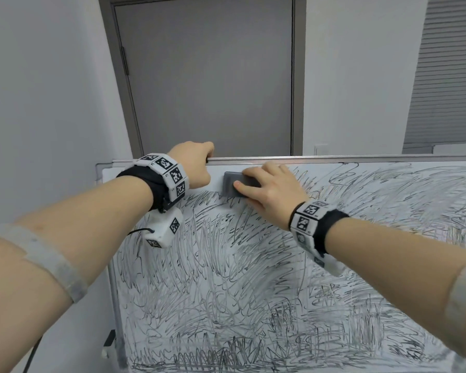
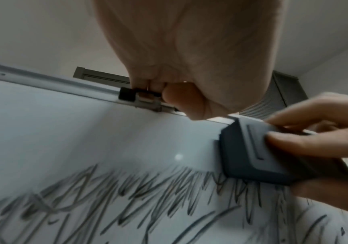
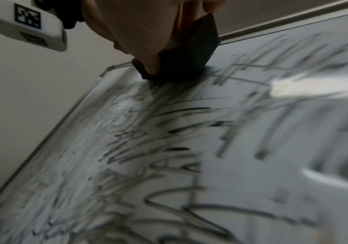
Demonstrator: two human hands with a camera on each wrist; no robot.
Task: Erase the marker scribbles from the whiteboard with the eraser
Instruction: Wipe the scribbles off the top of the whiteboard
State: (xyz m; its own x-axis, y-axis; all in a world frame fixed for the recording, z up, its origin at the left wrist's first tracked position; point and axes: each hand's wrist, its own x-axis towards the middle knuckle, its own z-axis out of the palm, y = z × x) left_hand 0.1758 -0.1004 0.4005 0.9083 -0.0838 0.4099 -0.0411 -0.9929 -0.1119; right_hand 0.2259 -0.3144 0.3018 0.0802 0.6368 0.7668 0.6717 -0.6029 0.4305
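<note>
A whiteboard [image 1: 388,265] fills the lower half of the head view, covered in dense black marker scribbles [image 1: 226,278]. A wiped strip [image 1: 156,179] shows along its top left, also bare in the left wrist view [image 2: 85,123]. My right hand [image 1: 269,187] grips the dark grey eraser [image 1: 230,184] and presses it flat on the board just under the top frame; the eraser [image 2: 252,153] is close up in the left wrist view and dark in the right wrist view [image 3: 185,54]. My left hand [image 1: 199,162] curls over the board's top frame [image 1: 334,158], left of the eraser.
A grey door [image 1: 207,76] stands behind the board, with white wall [image 1: 38,90] to the left and grey blinds [image 1: 447,76] at the right. A small clip [image 2: 139,99] sits on the frame by my left fingers. The board's left edge [image 1: 113,265] runs down beside a cable.
</note>
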